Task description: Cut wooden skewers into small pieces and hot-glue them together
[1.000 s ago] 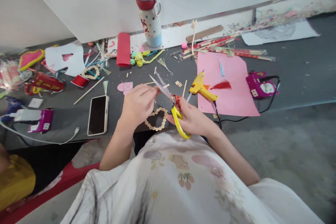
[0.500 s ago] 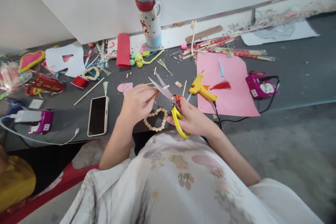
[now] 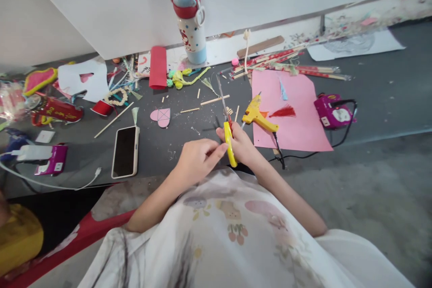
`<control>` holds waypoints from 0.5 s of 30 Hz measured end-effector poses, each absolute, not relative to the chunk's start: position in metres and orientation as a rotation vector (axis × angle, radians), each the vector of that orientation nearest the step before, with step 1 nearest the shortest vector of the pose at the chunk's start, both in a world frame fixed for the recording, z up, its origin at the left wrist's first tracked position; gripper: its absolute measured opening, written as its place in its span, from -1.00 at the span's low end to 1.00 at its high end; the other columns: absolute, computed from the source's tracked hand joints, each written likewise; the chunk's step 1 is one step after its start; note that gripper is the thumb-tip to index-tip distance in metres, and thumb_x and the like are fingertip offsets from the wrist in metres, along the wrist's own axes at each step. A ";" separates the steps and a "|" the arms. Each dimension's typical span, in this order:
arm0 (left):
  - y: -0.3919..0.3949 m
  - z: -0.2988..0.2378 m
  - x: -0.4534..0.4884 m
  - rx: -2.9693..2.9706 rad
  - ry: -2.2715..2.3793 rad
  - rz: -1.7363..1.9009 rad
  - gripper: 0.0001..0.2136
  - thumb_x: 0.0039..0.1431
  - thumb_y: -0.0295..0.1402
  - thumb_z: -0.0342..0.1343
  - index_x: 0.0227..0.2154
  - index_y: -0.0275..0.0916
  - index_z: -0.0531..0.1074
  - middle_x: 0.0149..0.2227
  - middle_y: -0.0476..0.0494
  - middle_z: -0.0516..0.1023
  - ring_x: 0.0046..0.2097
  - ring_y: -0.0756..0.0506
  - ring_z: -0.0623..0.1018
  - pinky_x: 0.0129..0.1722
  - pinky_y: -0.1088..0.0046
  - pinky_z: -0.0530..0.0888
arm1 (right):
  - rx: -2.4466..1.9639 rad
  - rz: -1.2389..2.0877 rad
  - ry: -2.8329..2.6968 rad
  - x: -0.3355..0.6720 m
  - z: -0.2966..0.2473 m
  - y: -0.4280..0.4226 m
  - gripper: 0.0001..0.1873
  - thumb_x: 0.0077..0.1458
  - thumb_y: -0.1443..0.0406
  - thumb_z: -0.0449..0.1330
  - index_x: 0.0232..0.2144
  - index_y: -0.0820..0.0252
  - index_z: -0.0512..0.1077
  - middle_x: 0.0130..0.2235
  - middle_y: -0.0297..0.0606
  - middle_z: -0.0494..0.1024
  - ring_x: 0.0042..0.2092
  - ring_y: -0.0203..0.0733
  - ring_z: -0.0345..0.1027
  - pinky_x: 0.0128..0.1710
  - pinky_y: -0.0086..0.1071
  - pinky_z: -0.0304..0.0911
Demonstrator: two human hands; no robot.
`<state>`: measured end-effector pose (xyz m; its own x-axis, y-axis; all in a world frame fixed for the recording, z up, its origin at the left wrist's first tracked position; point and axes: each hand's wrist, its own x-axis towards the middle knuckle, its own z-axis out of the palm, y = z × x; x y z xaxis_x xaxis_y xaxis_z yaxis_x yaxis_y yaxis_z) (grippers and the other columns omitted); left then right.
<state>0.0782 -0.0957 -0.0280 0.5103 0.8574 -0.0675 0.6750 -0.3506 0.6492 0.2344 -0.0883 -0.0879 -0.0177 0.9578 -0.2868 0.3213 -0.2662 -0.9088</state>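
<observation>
My right hand (image 3: 240, 143) grips a pair of scissors (image 3: 228, 139) by the yellow handle, blades pointing away from me over the table. Close against that handle is my left hand (image 3: 200, 157), its fingers curled in; what they hold, if anything, is hidden. Ahead of both hands lie a thin wooden stick (image 3: 215, 100) and a shorter stick (image 3: 190, 110). Several small cut wood pieces (image 3: 230, 110) are beside the blades. To the left is a pink paper heart (image 3: 164, 117) with lines drawn on it. The wooden-bead-like heart outline seen earlier is out of sight.
A yellow glue gun (image 3: 258, 114) rests on pink paper (image 3: 290, 137) at the right, its cord running to a purple power box (image 3: 334, 112). A phone (image 3: 124, 153) lies left. Behind stand a bottle (image 3: 191, 31) and wrapped sticks (image 3: 270, 59).
My left hand has moved down toward me, to the scissors' handle. The stick it was at now lies on the table. The scissors have turned more upright, and the heart outline has gone from view.
</observation>
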 end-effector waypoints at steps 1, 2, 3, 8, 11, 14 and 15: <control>-0.098 -0.029 0.081 2.074 1.223 0.327 -0.56 0.29 -0.11 -0.14 -0.57 -0.25 0.43 -0.54 0.00 0.49 -0.49 0.06 0.42 -0.44 0.53 0.27 | -1.632 1.313 -1.325 0.234 -0.091 -0.087 -0.60 0.04 -0.04 0.10 -0.35 0.14 0.15 -0.37 -0.33 0.38 -0.36 -0.23 0.26 -0.37 -0.35 0.15; -0.100 -0.030 0.084 2.034 1.207 0.302 -0.56 0.27 -0.09 -0.13 -0.56 -0.25 0.44 -0.53 -0.01 0.51 -0.48 0.05 0.43 -0.43 0.53 0.28 | -1.634 1.324 -1.308 0.233 -0.094 -0.086 -0.58 0.04 -0.06 0.09 -0.35 0.15 0.14 -0.36 -0.32 0.38 -0.35 -0.23 0.27 -0.36 -0.35 0.16; -0.101 -0.030 0.086 2.003 1.194 0.291 -0.57 0.26 -0.08 -0.11 -0.56 -0.25 0.45 -0.52 -0.02 0.52 -0.47 0.04 0.44 -0.42 0.53 0.29 | -1.637 1.332 -1.300 0.232 -0.096 -0.085 -0.57 0.04 -0.07 0.09 -0.35 0.15 0.14 -0.36 -0.32 0.38 -0.35 -0.23 0.27 -0.36 -0.35 0.15; -0.104 -0.034 0.095 1.897 1.221 0.309 -0.61 0.23 -0.14 -0.04 -0.62 -0.26 0.40 -0.56 -0.03 0.52 -0.50 0.03 0.45 -0.46 0.53 0.30 | -1.633 1.345 -1.309 0.230 -0.098 -0.085 -0.52 0.02 -0.12 0.09 -0.37 0.14 0.11 -0.37 -0.35 0.37 -0.37 -0.26 0.26 -0.40 -0.36 0.12; -0.105 -0.034 0.095 1.859 1.242 0.319 -0.61 0.22 -0.17 -0.03 -0.65 -0.27 0.37 -0.58 -0.02 0.51 -0.52 0.05 0.44 -0.48 0.54 0.28 | -1.616 1.356 -1.331 0.229 -0.093 -0.084 -0.49 0.02 -0.15 0.08 -0.37 0.13 0.10 -0.38 -0.34 0.38 -0.38 -0.25 0.27 -0.41 -0.36 0.12; -0.106 -0.033 0.095 1.827 1.234 0.317 -0.60 0.23 -0.17 -0.04 -0.65 -0.27 0.36 -0.59 -0.01 0.50 -0.54 0.06 0.42 -0.49 0.55 0.26 | -1.618 1.367 -1.373 0.227 -0.090 -0.083 -0.48 0.03 -0.18 0.05 -0.36 0.14 0.11 -0.37 -0.31 0.39 -0.38 -0.23 0.29 -0.40 -0.36 0.14; -0.106 -0.032 0.095 1.827 1.229 0.310 -0.60 0.24 -0.17 -0.04 -0.64 -0.27 0.36 -0.59 -0.01 0.50 -0.54 0.06 0.42 -0.49 0.55 0.26 | -1.622 1.365 -1.386 0.227 -0.089 -0.083 -0.48 0.04 -0.18 0.03 -0.35 0.14 0.12 -0.36 -0.29 0.39 -0.37 -0.23 0.29 -0.40 -0.36 0.14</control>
